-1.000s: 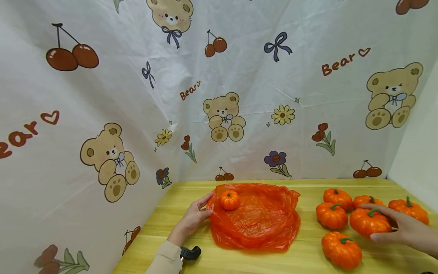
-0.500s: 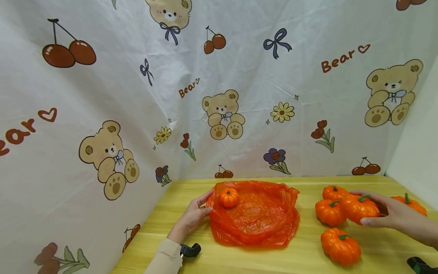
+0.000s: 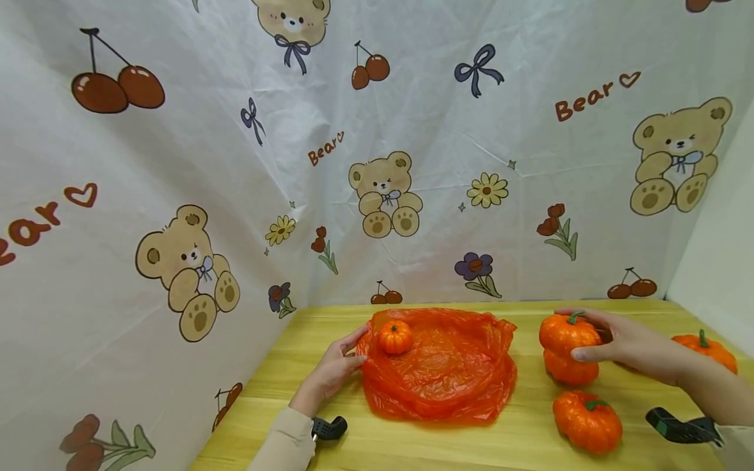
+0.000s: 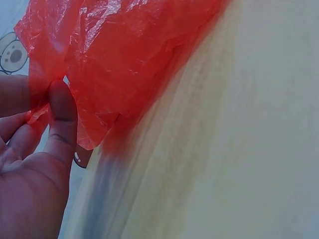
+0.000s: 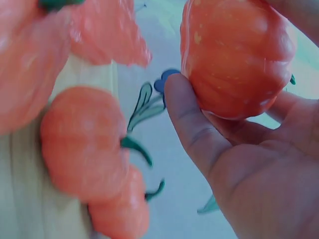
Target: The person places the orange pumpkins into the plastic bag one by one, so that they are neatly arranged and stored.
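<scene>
My left hand pinches the left rim of a thin red plastic bag, its mouth spread open on the table. The left wrist view has the bag's film caught between thumb and fingers. Inside the bag, at the left, sits a small orange pumpkin. My right hand grips a larger ribbed pumpkin with a green stem, thumb in front. In the right wrist view this pumpkin is up in the fingers. It overlaps another pumpkin in the head view.
One pumpkin lies at the front right and another at the far right, partly behind the right forearm. Others near the right hand are hidden. A bear-print sheet backs the yellow wood-grain table.
My right hand has lifted its pumpkin out of the right-hand group and carried it left towards the bag. My left hand has stayed at the bag's rim.
</scene>
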Available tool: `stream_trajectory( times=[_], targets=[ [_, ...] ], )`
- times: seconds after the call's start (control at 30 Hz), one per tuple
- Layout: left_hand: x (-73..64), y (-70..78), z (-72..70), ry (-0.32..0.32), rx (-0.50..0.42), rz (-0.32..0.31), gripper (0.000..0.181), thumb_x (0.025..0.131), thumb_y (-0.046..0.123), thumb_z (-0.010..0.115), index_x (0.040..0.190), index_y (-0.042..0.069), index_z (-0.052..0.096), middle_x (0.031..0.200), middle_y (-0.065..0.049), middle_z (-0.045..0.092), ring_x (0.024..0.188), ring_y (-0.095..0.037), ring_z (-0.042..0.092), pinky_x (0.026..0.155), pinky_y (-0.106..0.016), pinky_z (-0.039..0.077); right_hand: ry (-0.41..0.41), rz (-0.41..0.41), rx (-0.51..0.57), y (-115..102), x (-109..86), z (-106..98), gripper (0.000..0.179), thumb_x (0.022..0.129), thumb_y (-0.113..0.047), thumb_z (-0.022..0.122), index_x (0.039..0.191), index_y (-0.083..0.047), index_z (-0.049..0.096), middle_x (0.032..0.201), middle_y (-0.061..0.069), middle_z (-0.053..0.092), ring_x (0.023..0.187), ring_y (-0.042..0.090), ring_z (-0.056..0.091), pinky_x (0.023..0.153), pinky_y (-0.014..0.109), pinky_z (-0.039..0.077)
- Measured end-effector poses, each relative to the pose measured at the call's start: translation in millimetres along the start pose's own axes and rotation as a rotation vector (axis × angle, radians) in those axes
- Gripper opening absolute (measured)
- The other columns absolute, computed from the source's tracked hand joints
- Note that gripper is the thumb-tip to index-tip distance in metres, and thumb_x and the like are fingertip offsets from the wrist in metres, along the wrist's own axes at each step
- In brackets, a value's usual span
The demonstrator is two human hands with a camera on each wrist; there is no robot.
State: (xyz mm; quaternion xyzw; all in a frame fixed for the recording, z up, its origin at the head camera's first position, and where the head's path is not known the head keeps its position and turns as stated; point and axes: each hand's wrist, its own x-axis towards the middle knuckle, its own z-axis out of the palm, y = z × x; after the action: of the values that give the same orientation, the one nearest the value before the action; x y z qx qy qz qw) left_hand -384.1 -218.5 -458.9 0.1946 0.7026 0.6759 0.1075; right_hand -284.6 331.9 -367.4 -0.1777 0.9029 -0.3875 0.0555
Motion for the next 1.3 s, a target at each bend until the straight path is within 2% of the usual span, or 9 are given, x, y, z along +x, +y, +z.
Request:
stream_trajectory(
  times=[0.13,0.3,0.5,0.77,1.0,1.3],
  targets=[
    [0.3,1.1,0.8,0.008,-0.005,-0.006,0.076,0.096,-0.01,0.054,0.164,0.015,0.03,0.171,-0.017,0.022,0.139,-0.036,0.049,0.091,-0.027,0.059,-0.023,-0.025,0.087,-15,12.6,5,0.077,0.098,-0.027,0.067,0.158,-0.001,0.028,0.145,0.025,0.053,0.12,0.028,0.059,0.088,0.032,0.055],
    [-1.1,1.8,2.3,0.017,0.003,-0.014,0.075,0.096,-0.011,0.053,0.163,0.015,0.031,0.171,-0.016,0.023,0.14,-0.038,0.048,0.09,-0.028,0.058,-0.046,-0.031,0.186,-29,25.7,15,0.081,0.095,-0.025,0.072,0.16,-0.006,0.028,0.143,0.023,0.052,0.119,0.029,0.057,0.09,0.037,0.055],
    [-0.8,1.2,1.4,0.009,0.007,-0.006,0.075,0.097,-0.01,0.054,0.163,0.014,0.031,0.17,-0.017,0.024,0.14,-0.037,0.049,0.092,-0.028,0.058,-0.02,-0.009,0.17,-43,41.4,23,0.085,0.093,-0.03,0.075,0.159,-0.002,0.029,0.141,0.021,0.057,0.12,0.031,0.058,0.093,0.038,0.055],
    [0.4,0.0,0.2,0.005,0.0,-0.011,0.076,0.096,-0.009,0.056,0.163,0.016,0.032,0.17,-0.017,0.024,0.137,-0.036,0.052,0.091,-0.028,0.059,-0.002,-0.011,0.163,-55,63.4,30,0.087,0.089,-0.034,0.08,0.159,-0.009,0.034,0.142,0.02,0.057,0.121,0.03,0.059,0.101,0.052,0.053],
    [-0.5,0.8,1.2,-0.003,-0.012,0.004,0.076,0.096,-0.01,0.056,0.163,0.012,0.03,0.17,-0.019,0.024,0.137,-0.037,0.051,0.091,-0.027,0.059,-0.042,-0.05,0.264,-66,85.4,35,0.086,0.091,-0.028,0.079,0.16,-0.008,0.031,0.145,0.023,0.053,0.116,0.028,0.062,0.098,0.041,0.055],
    [-1.1,0.6,1.8,-0.003,-0.011,-0.002,0.075,0.096,-0.011,0.054,0.164,0.012,0.029,0.17,-0.018,0.023,0.139,-0.037,0.05,0.091,-0.027,0.058,-0.068,-0.047,0.301,-83,117.0,47,0.09,0.088,-0.026,0.082,0.16,-0.009,0.03,0.147,0.025,0.05,0.117,0.028,0.062,0.1,0.046,0.057]
  ],
)
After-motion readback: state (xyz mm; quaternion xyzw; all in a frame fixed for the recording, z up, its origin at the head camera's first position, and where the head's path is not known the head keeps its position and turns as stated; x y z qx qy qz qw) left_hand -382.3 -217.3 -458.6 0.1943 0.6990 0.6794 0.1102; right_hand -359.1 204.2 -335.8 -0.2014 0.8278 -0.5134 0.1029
